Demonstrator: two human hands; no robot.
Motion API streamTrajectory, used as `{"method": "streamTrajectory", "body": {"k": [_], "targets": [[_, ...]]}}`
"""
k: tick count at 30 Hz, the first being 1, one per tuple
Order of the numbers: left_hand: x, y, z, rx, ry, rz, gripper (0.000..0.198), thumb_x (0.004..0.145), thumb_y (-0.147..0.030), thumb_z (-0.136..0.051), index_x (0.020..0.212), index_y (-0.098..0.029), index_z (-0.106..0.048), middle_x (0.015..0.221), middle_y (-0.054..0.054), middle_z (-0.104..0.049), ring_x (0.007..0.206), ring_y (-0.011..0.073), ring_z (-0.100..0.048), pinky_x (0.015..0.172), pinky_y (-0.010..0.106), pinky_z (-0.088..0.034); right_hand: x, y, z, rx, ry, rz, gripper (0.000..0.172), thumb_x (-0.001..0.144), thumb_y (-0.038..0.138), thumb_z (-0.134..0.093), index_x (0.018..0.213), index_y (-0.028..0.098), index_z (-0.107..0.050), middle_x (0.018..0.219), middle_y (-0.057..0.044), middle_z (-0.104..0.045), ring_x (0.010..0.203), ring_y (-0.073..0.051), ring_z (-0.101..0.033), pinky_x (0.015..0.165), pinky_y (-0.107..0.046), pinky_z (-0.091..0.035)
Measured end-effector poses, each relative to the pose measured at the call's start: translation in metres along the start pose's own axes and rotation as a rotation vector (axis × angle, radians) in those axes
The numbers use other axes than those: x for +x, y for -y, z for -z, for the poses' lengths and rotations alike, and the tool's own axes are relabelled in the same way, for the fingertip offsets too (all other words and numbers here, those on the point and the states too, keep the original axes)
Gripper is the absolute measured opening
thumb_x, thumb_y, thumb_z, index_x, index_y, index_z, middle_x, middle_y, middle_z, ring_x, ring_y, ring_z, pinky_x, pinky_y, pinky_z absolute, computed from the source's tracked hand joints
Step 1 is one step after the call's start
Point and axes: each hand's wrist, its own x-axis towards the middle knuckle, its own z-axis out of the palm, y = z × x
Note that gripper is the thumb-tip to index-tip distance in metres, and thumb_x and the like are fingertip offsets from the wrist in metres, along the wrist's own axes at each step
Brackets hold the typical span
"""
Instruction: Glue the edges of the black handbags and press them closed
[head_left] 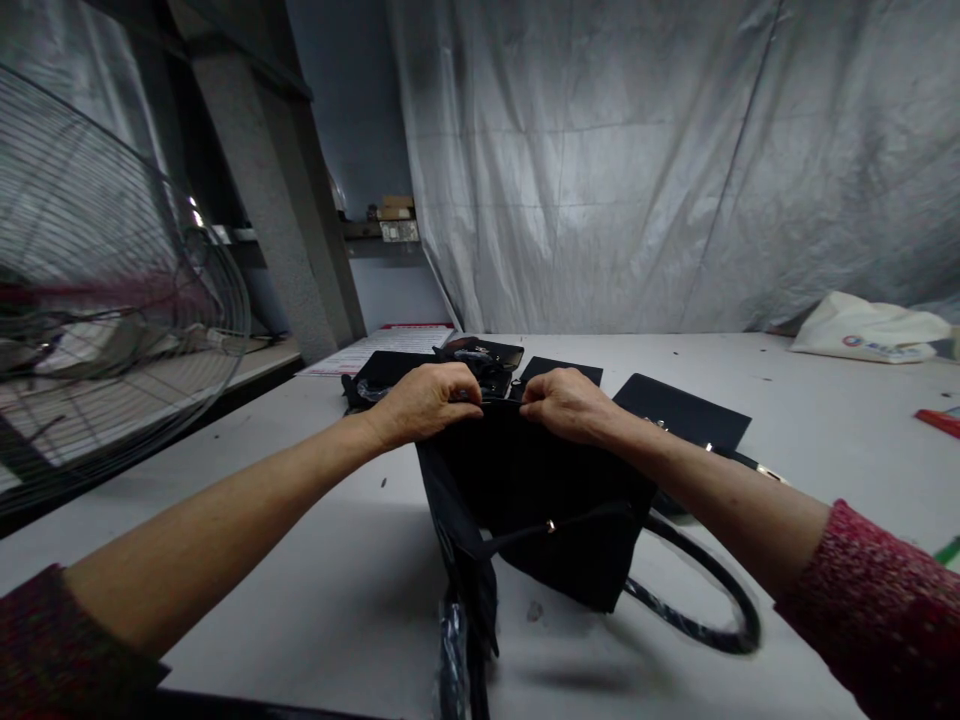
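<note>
A black handbag stands open-mouthed on the white table in front of me, its inside dark. My left hand pinches the bag's far rim, thumb and fingers pressed together. A short way to the right, my right hand grips the same rim. A curved black handle, partly wrapped in clear plastic, lies out to the right of the bag. Another plastic-wrapped strap hangs at the near left. Across the near opening runs a strip with a small gold-coloured stud.
Behind the bag lie more black bag pieces and a dark plastic-wrapped bundle. A wire-caged fan stands at the left. On the white table, a cream cloth bag rests at the far right. Silver sheeting hangs behind.
</note>
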Motion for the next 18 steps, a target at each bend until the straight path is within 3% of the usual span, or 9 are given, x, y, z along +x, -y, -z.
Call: {"method": "streamTrajectory", "body": {"k": [9, 18], "targets": [[0.0018, 0.0015, -0.0020, -0.048, 0.007, 0.014, 0.007, 0.083, -0.026, -0.066, 0.080, -0.019, -0.067, 0.083, -0.001, -0.065, 0.080, 0.0135, -0.059, 0.076, 0.026, -0.041, -0.0025, 0.0032, 0.0024, -0.006, 0.035, 0.010, 0.013, 0.076, 0.027, -0.062, 0.078, 0.020, -0.073, 0.069, -0.002, -0.066, 0.064, -0.014, -0.057, 0.058, -0.025, -0.034], [0.0053, -0.0036, -0.0056, -0.046, 0.010, 0.155, 0.008, 0.079, -0.024, -0.062, 0.075, -0.017, -0.063, 0.074, -0.001, -0.065, 0.070, 0.0128, -0.058, 0.064, 0.026, -0.038, -0.0050, 0.0086, 0.0032, -0.007, 0.048, 0.021, 0.011, 0.074, 0.024, -0.061, 0.073, 0.020, -0.071, 0.067, -0.002, -0.064, 0.063, -0.014, -0.057, 0.056, -0.025, -0.032]]}}
